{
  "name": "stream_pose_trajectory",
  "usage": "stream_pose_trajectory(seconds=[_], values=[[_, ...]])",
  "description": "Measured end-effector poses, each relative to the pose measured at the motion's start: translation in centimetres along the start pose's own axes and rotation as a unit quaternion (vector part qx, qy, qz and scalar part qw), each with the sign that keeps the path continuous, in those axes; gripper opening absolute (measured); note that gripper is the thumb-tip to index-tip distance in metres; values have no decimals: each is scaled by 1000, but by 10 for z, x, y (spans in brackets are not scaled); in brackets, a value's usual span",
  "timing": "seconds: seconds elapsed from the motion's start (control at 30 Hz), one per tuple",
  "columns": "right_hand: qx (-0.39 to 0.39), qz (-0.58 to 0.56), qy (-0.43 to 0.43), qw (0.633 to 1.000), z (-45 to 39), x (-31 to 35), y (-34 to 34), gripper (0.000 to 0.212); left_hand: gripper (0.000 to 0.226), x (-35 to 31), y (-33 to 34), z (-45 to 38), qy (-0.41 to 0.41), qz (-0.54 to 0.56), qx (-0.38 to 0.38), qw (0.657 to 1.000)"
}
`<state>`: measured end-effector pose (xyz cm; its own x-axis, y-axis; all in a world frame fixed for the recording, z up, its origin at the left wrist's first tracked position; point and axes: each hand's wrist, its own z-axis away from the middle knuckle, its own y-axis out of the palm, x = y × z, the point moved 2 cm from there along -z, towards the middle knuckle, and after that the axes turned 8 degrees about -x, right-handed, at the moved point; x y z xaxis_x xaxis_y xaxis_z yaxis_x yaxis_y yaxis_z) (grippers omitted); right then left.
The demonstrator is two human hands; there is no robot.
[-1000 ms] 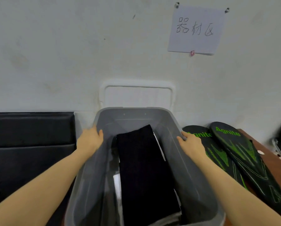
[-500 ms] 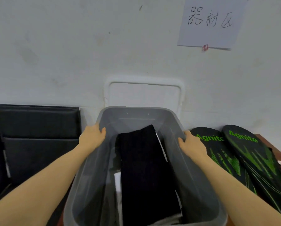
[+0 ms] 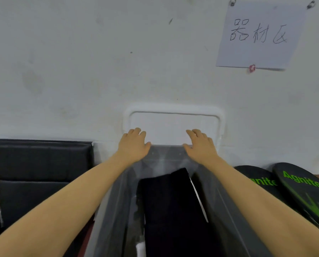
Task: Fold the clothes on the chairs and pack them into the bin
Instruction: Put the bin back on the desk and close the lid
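Far left: black chair (image 3: 42,164) against wall, no clothes visible on shown part. Left hand (image 3: 133,145) at far rim of bin (image 3: 116,210), fingers loosely spread over white lid (image 3: 173,127) leaning on wall — touching, not clearly gripping. Centre: folded black garment (image 3: 173,210) lying inside bin, white fabric edge beneath. Right hand (image 3: 199,144) likewise loosely spread on lid. Far right: black-green boards (image 3: 303,190) beside bin. Packing apparently done — probably only lidding left.
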<state>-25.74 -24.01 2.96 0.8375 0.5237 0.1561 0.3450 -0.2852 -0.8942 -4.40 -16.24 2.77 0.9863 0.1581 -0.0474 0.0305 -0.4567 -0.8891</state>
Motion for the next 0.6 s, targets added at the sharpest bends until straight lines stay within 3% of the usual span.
stream_pose_trajectory(seconds=[0.23, 0.6], values=[[64, 19, 10, 998, -124, -10, 47, 73, 60, 32, 38, -104, 29, 1, 40, 999], [-29, 81, -8, 996, -186, -26, 107, 84, 75, 54, 104, -169, 40, 0, 26, 999]])
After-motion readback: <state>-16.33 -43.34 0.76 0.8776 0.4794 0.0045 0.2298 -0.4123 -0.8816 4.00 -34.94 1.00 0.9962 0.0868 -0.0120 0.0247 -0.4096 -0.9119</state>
